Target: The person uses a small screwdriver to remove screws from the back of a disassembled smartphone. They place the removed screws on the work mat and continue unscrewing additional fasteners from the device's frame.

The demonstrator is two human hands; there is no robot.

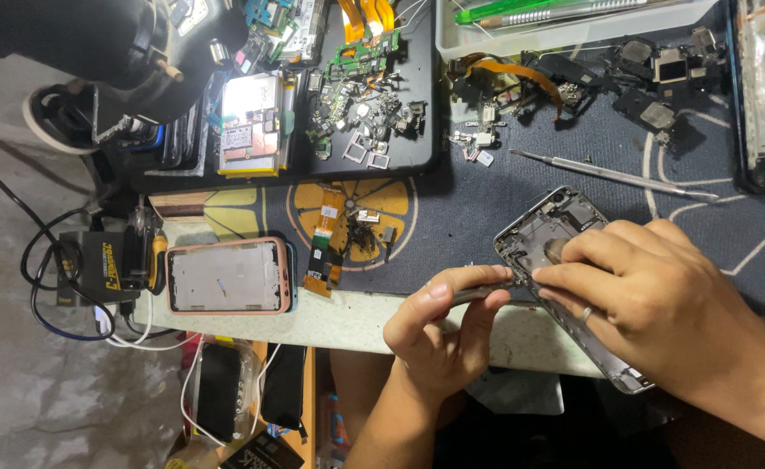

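Note:
An opened silver phone housing (546, 227) lies tilted at the near edge of the dark blue work mat (487, 217). My right hand (652, 304), with a ring on one finger, presses down on the housing and covers its lower half. My left hand (443, 326) pinches a thin metal tool (487, 291) whose tip meets the housing's left edge by my right fingertips.
A pink-rimmed phone frame (226, 276) lies at the left. A black tray (374, 104) holds several small parts and circuit boards. A long metal pick (613, 175) and loose black parts (652, 78) lie behind the housing. Orange flex cables (326, 247), a black charger with wires (96, 269).

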